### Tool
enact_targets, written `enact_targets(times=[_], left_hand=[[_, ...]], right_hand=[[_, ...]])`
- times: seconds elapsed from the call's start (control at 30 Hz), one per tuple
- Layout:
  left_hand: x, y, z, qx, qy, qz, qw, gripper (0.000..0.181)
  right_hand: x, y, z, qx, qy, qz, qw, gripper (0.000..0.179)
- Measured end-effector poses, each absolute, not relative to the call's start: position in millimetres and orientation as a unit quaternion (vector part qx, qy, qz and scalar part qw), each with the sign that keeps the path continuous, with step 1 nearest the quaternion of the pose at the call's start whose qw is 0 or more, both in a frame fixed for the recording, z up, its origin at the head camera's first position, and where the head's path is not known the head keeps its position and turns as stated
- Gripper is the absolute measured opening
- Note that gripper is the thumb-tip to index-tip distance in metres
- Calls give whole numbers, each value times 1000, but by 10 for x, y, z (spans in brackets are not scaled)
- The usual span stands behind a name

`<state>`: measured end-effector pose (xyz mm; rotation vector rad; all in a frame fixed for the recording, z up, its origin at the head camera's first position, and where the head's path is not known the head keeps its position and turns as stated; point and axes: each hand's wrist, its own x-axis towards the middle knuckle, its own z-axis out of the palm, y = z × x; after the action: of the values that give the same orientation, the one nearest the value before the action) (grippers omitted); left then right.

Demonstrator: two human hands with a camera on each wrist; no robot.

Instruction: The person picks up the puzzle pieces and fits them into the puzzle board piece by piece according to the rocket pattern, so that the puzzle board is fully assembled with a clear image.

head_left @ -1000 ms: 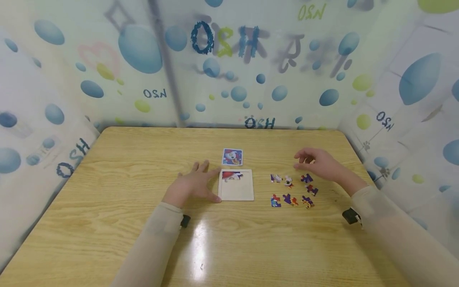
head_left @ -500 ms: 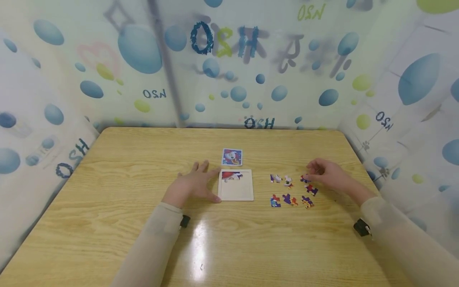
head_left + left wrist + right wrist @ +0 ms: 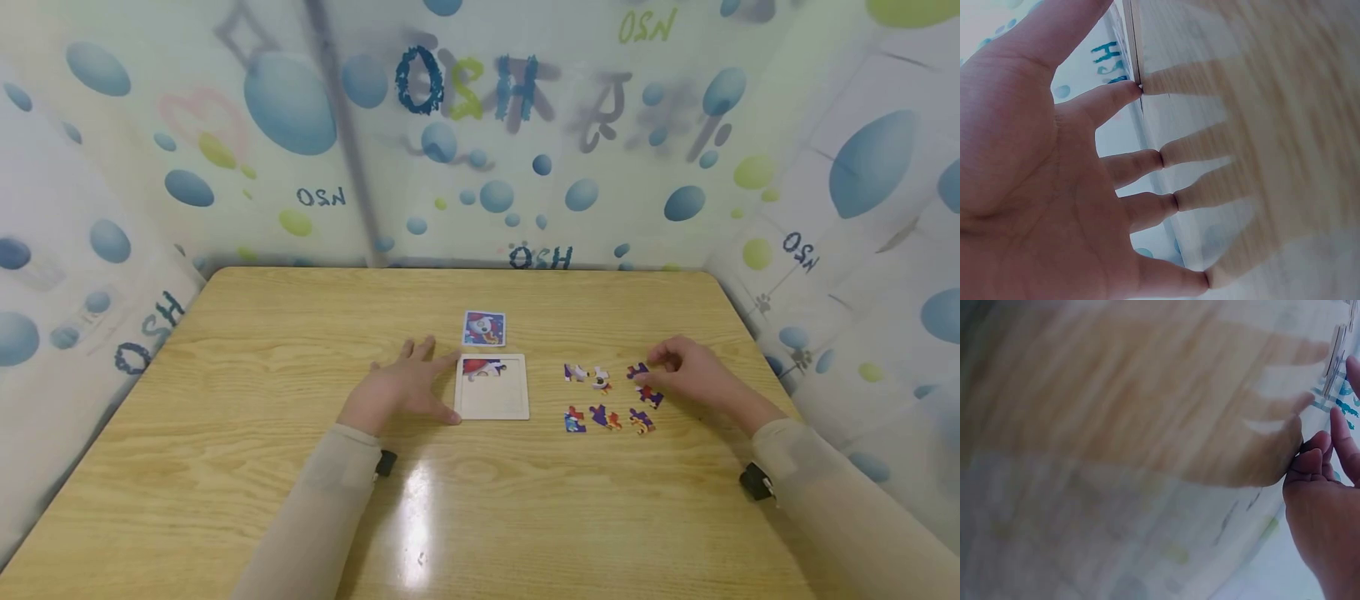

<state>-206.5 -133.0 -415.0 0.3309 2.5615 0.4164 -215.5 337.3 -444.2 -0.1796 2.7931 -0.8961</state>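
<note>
My left hand lies with spread fingers beside a pale puzzle tray, thumb and index finger at its left edge. In the left wrist view its fingertips touch the table. A few joined pieces, red, white and purple, fill the tray's upper left. My right hand is over the right end of the loose pieces, thumb and index finger apart around a purple puzzle piece. Just below lies a red and purple piece, partly under the thumb. The right wrist view shows the other fingers curled.
A square picture card of a white cartoon figure lies behind the tray. More loose pieces rest between tray and right hand, including a white one, a red-blue one and a purple-orange one. Patterned curtains surround the wooden table.
My right hand has come right and down from above the loose pieces to the purple piece, then shifted slightly, showing more of that piece. My left hand has stayed at the tray.
</note>
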Motion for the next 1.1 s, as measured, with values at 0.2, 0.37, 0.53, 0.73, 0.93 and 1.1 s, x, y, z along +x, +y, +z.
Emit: enact_targets(times=[0.2, 0.37, 0.53, 0.73, 0.93, 1.1], left_hand=[[-2045, -1319, -4105, 125, 943, 161, 264, 107], [-2043, -1325, -4105, 126, 943, 160, 264, 107], [-2045, -1327, -4125, 129, 944, 155, 260, 106], [-2049, -1329, -4125, 130, 944, 156, 259, 107], [-2063, -1330, -4133, 131, 944, 156, 258, 107], [-2071, -1332, -4143, 129, 944, 157, 260, 107]], right_hand=[[-2156, 3370, -4467, -67, 952, -286, 89, 45], [-2148, 3352, -4457, -75, 952, -285, 86, 43], [-2142, 3340, -4450, -77, 951, -287, 87, 43], [-2143, 3364, -4444, -77, 949, -291, 94, 49], [-2151, 3376, -4428, -79, 949, -291, 89, 49], [-2153, 3363, -4429, -75, 948, -294, 94, 48]])
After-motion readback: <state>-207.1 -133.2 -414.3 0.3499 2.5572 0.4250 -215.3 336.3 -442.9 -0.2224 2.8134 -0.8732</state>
